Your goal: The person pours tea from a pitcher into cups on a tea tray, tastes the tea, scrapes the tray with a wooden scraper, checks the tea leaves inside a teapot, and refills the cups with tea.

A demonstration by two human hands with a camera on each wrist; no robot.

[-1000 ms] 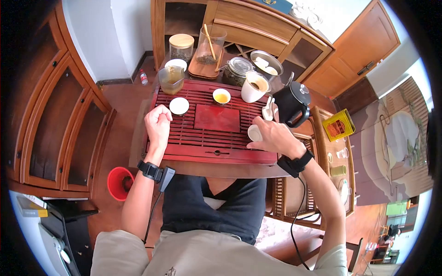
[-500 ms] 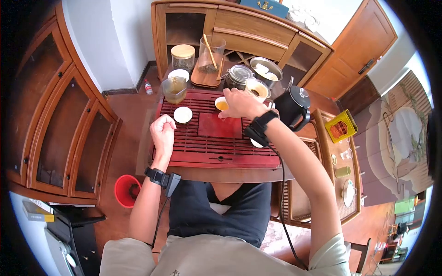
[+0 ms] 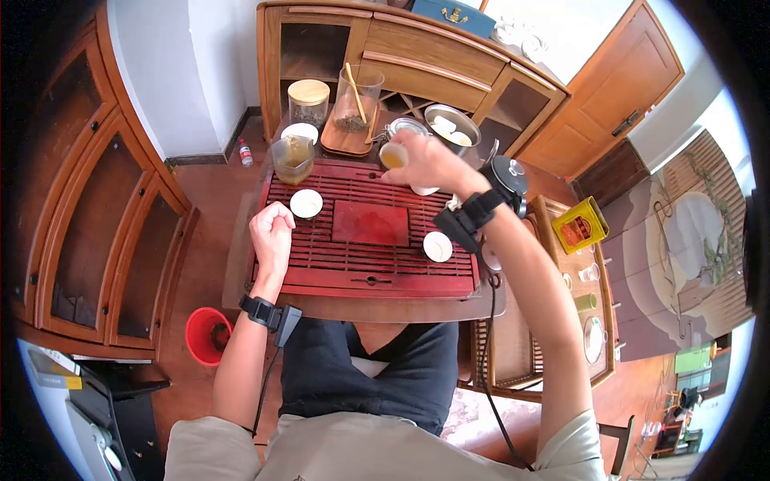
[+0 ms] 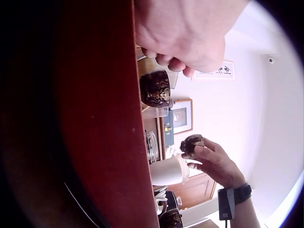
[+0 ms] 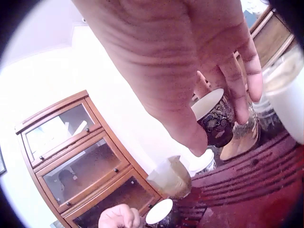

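My right hand [image 3: 437, 164] holds a small teacup [image 3: 393, 155] with amber tea, raised above the far side of the red slatted tea tray [image 3: 345, 281]. The right wrist view shows this cup's dark patterned outside [image 5: 219, 122] and white inside, tilted between thumb and fingers. My left hand [image 3: 271, 232] rests at the tray's left edge, fingers curled in and holding nothing. Just beyond it stands another teacup [image 3: 306, 204], white inside, dark and gold outside in the left wrist view. A third teacup [image 3: 438, 247] sits at the tray's right, below my right wrist.
A glass pitcher [image 3: 291, 164] of brownish liquid stands at the tray's far left corner. My right hand mostly covers a white vessel [image 5: 290, 102] in the head view. Behind are a wooden-lidded jar [image 3: 309, 100] and a metal bowl [image 3: 451, 127]; a black kettle [image 3: 508, 180] stands right.
My right hand left the right-hand teacup, reached to the tea-filled cup at the tray's middle back, and lifted it off the tray. My left hand stays in place.
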